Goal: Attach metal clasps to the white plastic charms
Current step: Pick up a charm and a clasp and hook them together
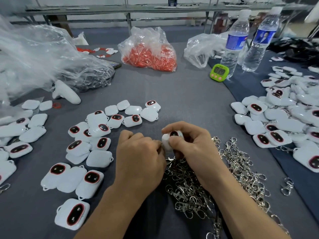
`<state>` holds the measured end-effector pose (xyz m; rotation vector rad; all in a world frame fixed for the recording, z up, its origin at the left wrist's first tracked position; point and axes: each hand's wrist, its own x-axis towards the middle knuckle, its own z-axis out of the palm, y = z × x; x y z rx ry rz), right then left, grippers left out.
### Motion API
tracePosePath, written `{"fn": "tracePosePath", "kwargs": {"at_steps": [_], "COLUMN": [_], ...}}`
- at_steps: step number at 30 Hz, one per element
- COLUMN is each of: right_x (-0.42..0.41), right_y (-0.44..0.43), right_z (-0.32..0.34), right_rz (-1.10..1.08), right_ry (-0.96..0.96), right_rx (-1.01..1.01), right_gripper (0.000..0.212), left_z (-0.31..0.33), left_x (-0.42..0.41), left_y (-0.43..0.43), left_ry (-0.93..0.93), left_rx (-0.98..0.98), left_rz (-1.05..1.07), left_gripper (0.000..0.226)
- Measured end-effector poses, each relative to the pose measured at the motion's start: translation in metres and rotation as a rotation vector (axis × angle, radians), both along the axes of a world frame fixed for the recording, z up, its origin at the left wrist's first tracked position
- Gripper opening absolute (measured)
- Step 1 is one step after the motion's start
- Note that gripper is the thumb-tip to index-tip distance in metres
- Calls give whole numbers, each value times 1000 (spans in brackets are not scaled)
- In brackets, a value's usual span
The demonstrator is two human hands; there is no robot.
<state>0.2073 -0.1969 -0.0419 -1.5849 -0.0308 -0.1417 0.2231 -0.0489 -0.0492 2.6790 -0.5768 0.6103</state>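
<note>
My right hand [188, 145] grips a white plastic charm [168, 141] with a dark, red-rimmed oval window, held just above the table at the centre. My left hand [139, 152] is curled against the charm's left edge; what its fingertips pinch is hidden. A metal clasp [170, 161] hangs just below the two hands. A large heap of silver metal clasps [207, 187] lies under my right wrist. Loose white charms [89, 145] are scattered to the left. A pile of charms with clasps on them [284, 121] lies on the right.
A bag of red parts [150, 54] sits at the back centre, crumpled clear bags [43, 62] at back left. A green timer [219, 73] and two water bottles [234, 45] stand at back right. A white handle-shaped object [66, 93] lies left. The grey cloth [181, 100] covers the table.
</note>
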Motion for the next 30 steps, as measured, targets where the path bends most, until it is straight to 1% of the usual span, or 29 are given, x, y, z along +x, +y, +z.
{"fn": "tracePosePath", "kwargs": {"at_steps": [2,5,7,9,10,11,13,15,17,21,24,25,26,27,28,29,30], "right_x": [1,3,3,3,3,2,2,2,1,2,3,3,4,5,6,5,2], "right_y": [-2,-6,-6,-4,-4,-4,-5,-5,-4,-5,-11,-14,-18,-24,-32,-42,-53], "right_z": [1,1,2,1,1,1,0,0,0,0,0,2,5,7,11,14,14], "right_rz": [-35,-70,-60,-57,-64,-74,-81,-54,-30,-41,-23,-7,-5,-9,1,20,28], "right_ry": [2,49,70,73,71,67,56,41,34,64,131,146,148,135,111,66,2], "right_rx": [57,182,252,267,259,238,172,138,138,113,-13,-29,19,169,438,750,984], "right_gripper": [21,35,34,32,32,32,30,27,26,27,28,29,30,30,30,34,39], "left_z": [0,5,7,8,6,4,2,2,1,-3,-5,-4,-5,-5,-5,-4,-5], "left_x": [2,4,2,2,3,3,4,4,4,5,8,9,11,12,13,13,14], "left_y": [0,1,2,1,1,1,2,1,1,1,4,5,8,10,13,14,15], "left_ry": [81,233,271,295,293,270,185,82,2,-49,-41,-28,-11,1,7,15,18], "left_rx": [-183,-497,-638,-695,-675,-612,-415,-252,-156,-106,-205,-245,-275,-297,-303,-297,-285], "left_rz": [-3,-94,-126,-121,-106,-89,-54,-18,-5,31,95,138,170,210,244,278,303], "left_gripper": [23,14,14,12,9,11,24,27,27,21,4,11,19,23,25,27,28]}}
